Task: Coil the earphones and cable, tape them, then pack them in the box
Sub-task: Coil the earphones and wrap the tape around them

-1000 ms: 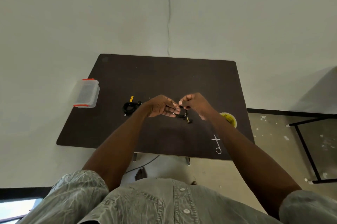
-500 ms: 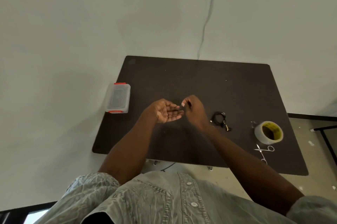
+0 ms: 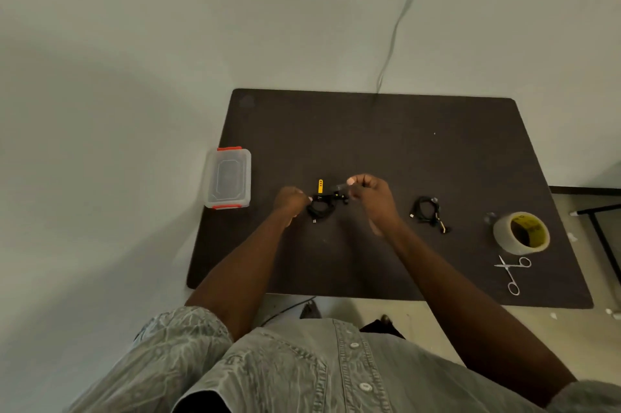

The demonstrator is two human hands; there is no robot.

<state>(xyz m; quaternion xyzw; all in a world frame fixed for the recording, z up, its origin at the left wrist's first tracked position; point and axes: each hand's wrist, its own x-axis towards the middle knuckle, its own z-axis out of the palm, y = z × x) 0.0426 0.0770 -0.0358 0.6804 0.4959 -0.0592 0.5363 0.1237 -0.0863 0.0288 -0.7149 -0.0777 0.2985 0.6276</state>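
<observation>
A black coiled cable lies on the table between the two hands, just beside the left fingertips. A small yellow piece stands at its far side. A second black coil, with loose ends, lies to the right of the right hand's fingers, apart from them. The clear box with red clips lies closed, left of the left fingers, at the table edge.

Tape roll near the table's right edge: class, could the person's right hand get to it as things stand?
Probably yes. The tape roll stands in the open, with bare table leading to it; only the coiled cable lies partway. But the right hand is pinching something small and must free itself first.
</observation>
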